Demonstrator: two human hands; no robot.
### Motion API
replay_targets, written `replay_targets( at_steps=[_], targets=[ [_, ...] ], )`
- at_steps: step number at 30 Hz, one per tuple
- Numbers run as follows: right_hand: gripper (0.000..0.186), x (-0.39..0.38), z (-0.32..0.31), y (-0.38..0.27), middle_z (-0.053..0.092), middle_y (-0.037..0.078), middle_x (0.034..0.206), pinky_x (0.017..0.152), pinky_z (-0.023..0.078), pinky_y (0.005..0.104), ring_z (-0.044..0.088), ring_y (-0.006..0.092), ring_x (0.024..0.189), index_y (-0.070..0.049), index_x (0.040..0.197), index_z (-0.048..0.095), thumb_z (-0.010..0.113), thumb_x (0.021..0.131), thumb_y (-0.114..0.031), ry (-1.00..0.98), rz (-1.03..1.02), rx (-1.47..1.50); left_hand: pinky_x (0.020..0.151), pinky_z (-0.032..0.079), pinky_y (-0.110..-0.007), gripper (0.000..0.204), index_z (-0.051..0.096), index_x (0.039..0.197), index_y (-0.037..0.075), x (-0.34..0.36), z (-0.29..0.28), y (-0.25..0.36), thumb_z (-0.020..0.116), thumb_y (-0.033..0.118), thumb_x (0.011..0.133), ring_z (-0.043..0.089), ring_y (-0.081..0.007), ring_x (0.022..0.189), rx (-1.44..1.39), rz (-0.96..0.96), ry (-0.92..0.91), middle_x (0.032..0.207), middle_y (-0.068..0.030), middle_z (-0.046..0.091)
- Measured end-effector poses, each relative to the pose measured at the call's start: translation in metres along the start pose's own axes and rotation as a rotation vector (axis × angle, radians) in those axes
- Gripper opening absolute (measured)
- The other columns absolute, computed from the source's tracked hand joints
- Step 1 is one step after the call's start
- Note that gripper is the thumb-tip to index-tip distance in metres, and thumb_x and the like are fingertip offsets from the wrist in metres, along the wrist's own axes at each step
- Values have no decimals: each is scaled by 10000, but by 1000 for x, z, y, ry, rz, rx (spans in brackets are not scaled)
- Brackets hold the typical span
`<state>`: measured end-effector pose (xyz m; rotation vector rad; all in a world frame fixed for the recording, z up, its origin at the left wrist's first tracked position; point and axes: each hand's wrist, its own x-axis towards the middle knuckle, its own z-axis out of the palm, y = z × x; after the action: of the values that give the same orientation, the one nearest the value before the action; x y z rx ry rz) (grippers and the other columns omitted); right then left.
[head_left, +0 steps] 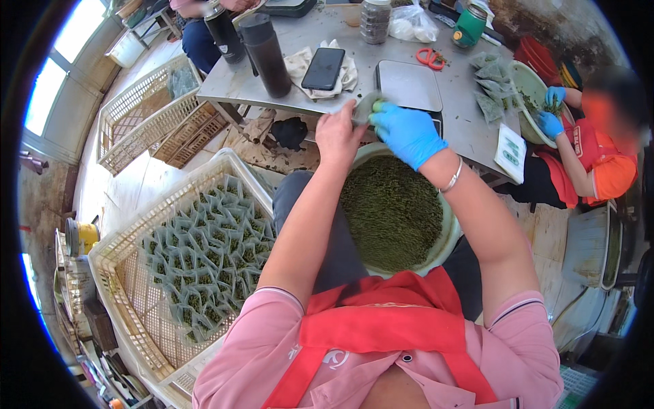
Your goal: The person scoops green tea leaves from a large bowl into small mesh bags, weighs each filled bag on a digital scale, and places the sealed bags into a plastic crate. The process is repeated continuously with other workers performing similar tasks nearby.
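A small clear plastic bag point(366, 109) is held up above the near edge of the metal table, blurred by motion. My bare left hand point(338, 134) pinches it from the left. Against its right side are the bunched fingertips of my right hand point(410, 133), in a blue glove with green smears; whatever they grip is hidden. Below both hands, between my knees, stands a pale round basin point(446, 235) of loose green plant bits point(390, 211). To my left, a cream plastic crate point(122, 300) carries rows of filled clear bags point(208, 259).
On the table point(320, 105) are a flat scale point(409, 85), a phone point(323, 68) on a cloth, red scissors point(430, 58), a dark bottle point(266, 58) and a clear jar point(375, 22). At right a co-worker's blue-gloved hands point(550, 112) work over another basin point(523, 123), beside filled bags point(489, 85).
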<state>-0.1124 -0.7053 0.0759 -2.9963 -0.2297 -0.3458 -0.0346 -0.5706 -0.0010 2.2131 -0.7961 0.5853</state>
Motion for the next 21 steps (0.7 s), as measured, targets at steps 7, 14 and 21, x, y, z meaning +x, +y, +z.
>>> replay_targets(
  at_steps=[7,14,21],
  targets=[
    [183,-8,32,-17,623,158,914,619,503,423,617,334,742,-73,954,600,516,796,-113,-25,107,65,641,482,-413,496,518,1125,143,-12,-4,2,678,335,697,635,-310,751,12,-233,-372,843,-132,654],
    [182,-13,19,-24,646,160,805,599,513,420,639,327,699,-68,936,600,479,808,-114,68,35,115,672,487,-416,560,491,1209,156,-15,-9,1,649,270,683,636,-308,779,-11,-164,-266,845,-134,654],
    [194,-8,56,-18,621,186,901,615,508,429,623,347,719,-63,985,558,488,819,-136,-138,125,102,588,479,-421,524,504,1187,153,-17,-2,2,596,104,673,619,-322,692,87,26,-292,883,-123,644]
  ],
)
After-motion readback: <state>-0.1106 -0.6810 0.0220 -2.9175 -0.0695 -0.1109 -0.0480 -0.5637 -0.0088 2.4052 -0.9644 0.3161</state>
